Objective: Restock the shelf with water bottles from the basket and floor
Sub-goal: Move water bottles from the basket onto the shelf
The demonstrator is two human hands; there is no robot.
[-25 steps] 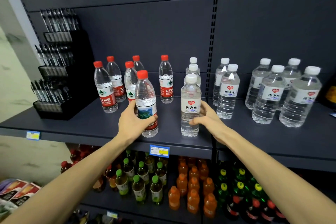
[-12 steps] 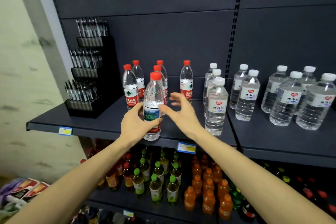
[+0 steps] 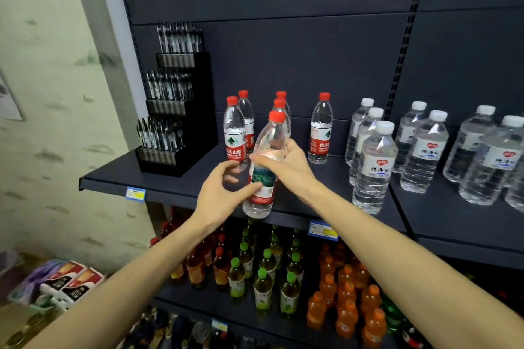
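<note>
- Your right hand (image 3: 286, 163) grips the upper body of a red-capped water bottle (image 3: 265, 167), fingers (image 3: 262, 160) curled round it just below the shoulder.
- Your left hand (image 3: 224, 193) sits at the same bottle's label band, thumb lying across the front of the label and the other fingers half curled beside it; you cannot tell whether those fingers actually close on the plastic or only touch it.
- The bottle is tilted, its cap leaning toward the back panel and to the right, its base at the front edge of the dark shelf (image 3: 175, 187); whether the base touches the shelf or hangs just above it is not clear.
- Behind it on the shelf, five more red-capped bottles (image 3: 234, 133) stand upright in a loose cluster, one of them (image 3: 320, 129) set apart to the right.
- To the right of those, white-capped bottles (image 3: 374, 167) stand upright in rows that run on toward the right edge of the view.
- At the shelf's left end, a black tiered display rack (image 3: 173, 110) holds rows of pens.
- Blue and yellow price tags (image 3: 135, 194) are clipped to the shelf's front lip.
- On the shelf below, green-capped drinks (image 3: 262, 292) stand beside orange bottles (image 3: 346, 303) and darker red-capped ones (image 3: 195, 266).
- Low on the left, printed packets (image 3: 68, 283) lie in a heap by the patterned wall.
</note>
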